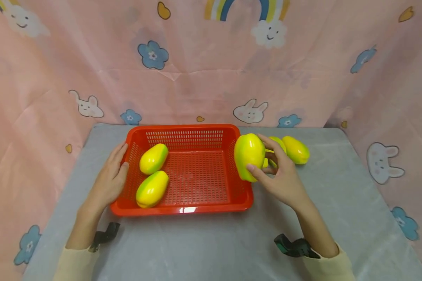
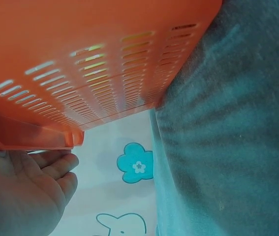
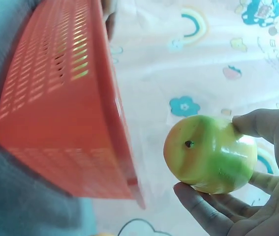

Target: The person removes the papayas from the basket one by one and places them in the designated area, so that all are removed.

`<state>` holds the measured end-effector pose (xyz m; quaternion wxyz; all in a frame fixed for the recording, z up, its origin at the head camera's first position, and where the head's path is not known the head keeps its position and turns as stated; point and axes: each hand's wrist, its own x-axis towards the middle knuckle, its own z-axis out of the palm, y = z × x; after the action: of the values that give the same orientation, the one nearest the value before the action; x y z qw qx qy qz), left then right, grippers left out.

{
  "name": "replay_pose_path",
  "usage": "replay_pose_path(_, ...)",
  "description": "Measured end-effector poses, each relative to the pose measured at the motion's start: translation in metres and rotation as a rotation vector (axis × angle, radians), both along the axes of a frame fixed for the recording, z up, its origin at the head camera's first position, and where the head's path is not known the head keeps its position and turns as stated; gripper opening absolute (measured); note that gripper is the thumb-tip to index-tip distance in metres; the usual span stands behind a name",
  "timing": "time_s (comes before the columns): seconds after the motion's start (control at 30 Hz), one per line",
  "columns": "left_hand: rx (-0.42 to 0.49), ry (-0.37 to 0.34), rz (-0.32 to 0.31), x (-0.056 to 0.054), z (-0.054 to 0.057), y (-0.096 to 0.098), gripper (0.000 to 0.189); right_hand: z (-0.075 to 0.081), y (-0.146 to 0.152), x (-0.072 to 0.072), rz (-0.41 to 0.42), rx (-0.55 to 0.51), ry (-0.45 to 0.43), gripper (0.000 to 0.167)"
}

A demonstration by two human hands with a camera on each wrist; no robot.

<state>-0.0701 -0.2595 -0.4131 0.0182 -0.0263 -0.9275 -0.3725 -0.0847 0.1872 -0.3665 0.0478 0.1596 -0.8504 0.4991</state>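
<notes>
Fruit (image 1: 249, 156) pinched in right hand (image 1: 283, 177) by right edge of basket (image 1: 211, 209); left hand (image 1: 109, 179), fingers loosely straight, at left edge. Likely a loading step; next move calls for lowering it inside.

We have open room down into the right half of the basket (image 1: 197, 175); two fruits (image 1: 152, 190) block its left, and its rim (image 1: 161, 212) bars low entry.
</notes>
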Motion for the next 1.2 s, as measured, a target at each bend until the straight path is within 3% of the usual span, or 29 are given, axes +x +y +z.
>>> replay_pose_path(0.53, 0.013, 0.000, 0.011, 0.006, -0.001, 0.000, 0.062, -0.016, 0.032, 0.017, -0.110, 0.057, -0.043, 0.080)
replay_pose_path(1.2, 0.007, -0.010, 0.008, 0.001, 0.001, 0.000, 0.061, -0.070, 0.060, 0.030, -0.130, 0.194, -0.160, 0.075)
